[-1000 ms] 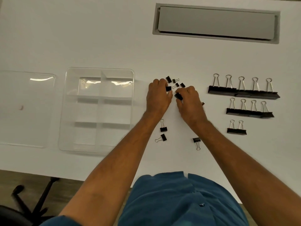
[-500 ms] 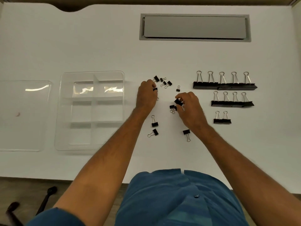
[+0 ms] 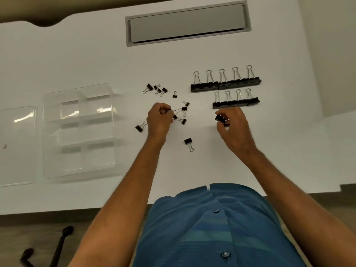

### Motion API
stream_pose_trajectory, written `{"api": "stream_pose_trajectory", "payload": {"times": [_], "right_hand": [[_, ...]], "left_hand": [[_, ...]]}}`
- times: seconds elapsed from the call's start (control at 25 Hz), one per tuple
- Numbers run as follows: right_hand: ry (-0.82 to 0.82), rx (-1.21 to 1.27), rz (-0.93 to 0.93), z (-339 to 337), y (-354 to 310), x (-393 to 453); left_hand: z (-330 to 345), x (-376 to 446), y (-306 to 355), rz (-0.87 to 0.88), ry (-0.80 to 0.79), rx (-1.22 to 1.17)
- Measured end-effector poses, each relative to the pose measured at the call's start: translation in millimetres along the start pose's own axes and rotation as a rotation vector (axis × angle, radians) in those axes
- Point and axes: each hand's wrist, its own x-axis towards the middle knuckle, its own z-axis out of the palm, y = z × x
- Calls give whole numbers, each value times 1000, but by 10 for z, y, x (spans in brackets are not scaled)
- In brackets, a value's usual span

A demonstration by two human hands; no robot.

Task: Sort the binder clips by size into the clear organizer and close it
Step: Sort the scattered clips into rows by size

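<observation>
Several small black binder clips (image 3: pixel 159 90) lie scattered mid-table. My left hand (image 3: pixel 159 117) pinches the wire handle of one small clip (image 3: pixel 183 109) among them. My right hand (image 3: pixel 232 123) holds a medium black clip (image 3: pixel 219 118) just below the rows on the right. A row of large clips (image 3: pixel 225 84) and a row of medium clips (image 3: pixel 236 103) stand lined up there. The clear organizer (image 3: pixel 79 130), with empty compartments, sits to the left, its lid (image 3: pixel 17 145) lying flat beside it. Single clips lie at left (image 3: pixel 139 128) and near me (image 3: pixel 188 141).
A grey cable hatch (image 3: pixel 187 23) is set into the white table (image 3: pixel 77 54) at the back. The table's front edge runs just ahead of my blue shirt. A chair base (image 3: pixel 57 247) shows on the floor at lower left.
My right hand has carried a clip rightwards from the scattered pile to below the sorted rows. My left hand shifted down onto another small clip. The view tilted.
</observation>
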Motion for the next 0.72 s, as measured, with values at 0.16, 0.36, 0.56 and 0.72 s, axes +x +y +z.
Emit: {"api": "stream_pose_trajectory", "payload": {"times": [0.16,0.36,0.56,0.72], "right_hand": [[60,-7,55,-348,411,-140],[50,-58,139,-608,866,-241],[22,-67,183,-805,1113,-317],[5,-79,210,-909,1243,-285]], "left_hand": [[528,-403,89,-37,-142,-130],[1247,-726,213,49,-292,-26],[1827,-884,213,228,-388,245],[2061,-935,221,355,-473,346]]}}
